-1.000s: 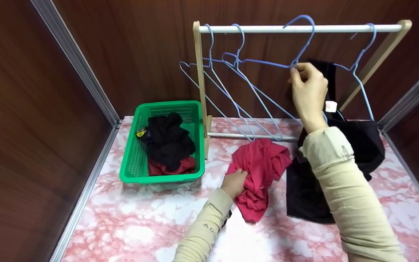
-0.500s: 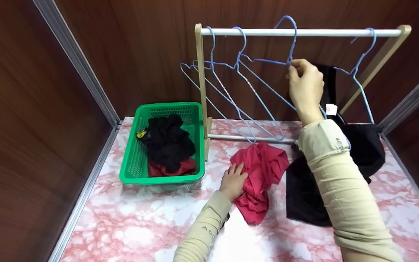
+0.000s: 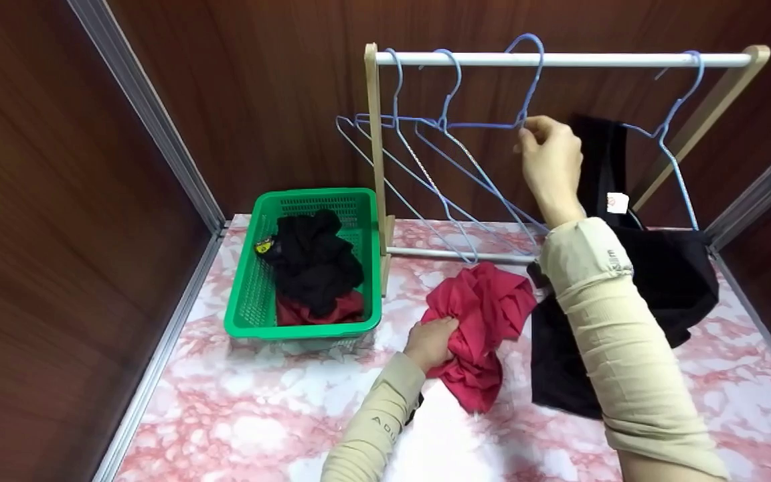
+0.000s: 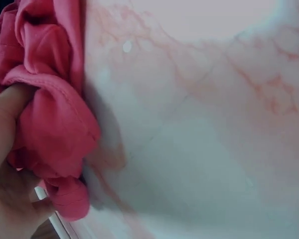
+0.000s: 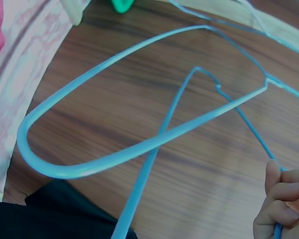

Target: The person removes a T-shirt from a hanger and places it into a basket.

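My right hand pinches a blue wire hanger at its neck, just below the hook. That hook arches over the white rail, its tip behind it. In the right wrist view, curled fingers close on the hanger's wire. Lower down, my left hand grips the left side of a crumpled pinkish-red garment lying on the marbled tabletop. The left wrist view has the thumb tucked under a fold of this cloth, with fingers below it.
Two blue hangers hang at the rail's left, another at its right. A black garment with a white tag hangs there, spreading onto the table. Left of the rack, a green basket holds black and dark red clothes.
My right hand has moved left with the hanger, whose hook tip has passed from in front of the rail to behind it. My left fingers spread flat, then gripped the garment again.
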{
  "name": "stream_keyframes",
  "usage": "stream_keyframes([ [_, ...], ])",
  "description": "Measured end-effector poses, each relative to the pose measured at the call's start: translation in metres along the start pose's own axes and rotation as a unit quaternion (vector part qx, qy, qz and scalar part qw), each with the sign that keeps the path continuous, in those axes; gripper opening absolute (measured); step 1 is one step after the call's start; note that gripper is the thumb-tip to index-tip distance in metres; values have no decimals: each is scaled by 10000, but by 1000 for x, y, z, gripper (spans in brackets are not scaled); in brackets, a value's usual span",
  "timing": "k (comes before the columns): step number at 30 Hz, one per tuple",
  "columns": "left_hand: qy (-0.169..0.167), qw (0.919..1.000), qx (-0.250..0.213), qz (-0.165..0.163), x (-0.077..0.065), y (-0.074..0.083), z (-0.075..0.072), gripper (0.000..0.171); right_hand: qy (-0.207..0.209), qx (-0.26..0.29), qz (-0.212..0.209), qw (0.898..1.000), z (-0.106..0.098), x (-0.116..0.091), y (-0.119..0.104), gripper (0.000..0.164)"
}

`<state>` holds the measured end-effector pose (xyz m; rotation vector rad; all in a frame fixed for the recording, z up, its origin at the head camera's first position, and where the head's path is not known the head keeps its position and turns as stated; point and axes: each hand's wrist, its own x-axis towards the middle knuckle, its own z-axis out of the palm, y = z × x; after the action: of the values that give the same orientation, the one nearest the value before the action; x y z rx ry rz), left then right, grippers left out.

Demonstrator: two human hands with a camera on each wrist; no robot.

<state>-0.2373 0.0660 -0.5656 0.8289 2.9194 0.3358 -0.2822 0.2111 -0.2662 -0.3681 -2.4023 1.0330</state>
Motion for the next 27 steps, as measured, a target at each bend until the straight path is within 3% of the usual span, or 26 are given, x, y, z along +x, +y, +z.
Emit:
stream_keyframes([
  [8, 1066, 9941, -60, 179, 1, -5, 13, 33, -278, -120, 81, 9995, 1, 0, 6, 28],
  [17, 1143, 9912, -664, -60, 2, -6, 9, 30, -476, -30, -2, 9989, 1, -1, 8, 29],
  [23, 1710, 9757, -1352, -224, 2, -10, 4, 34, -848, 184, -104, 9962, 1, -2, 10, 34],
  [27, 2102, 9628, -1665, -339, 4, -14, -8, 34, -1046, 324, -160, 9939, 2, -2, 13, 39],
])
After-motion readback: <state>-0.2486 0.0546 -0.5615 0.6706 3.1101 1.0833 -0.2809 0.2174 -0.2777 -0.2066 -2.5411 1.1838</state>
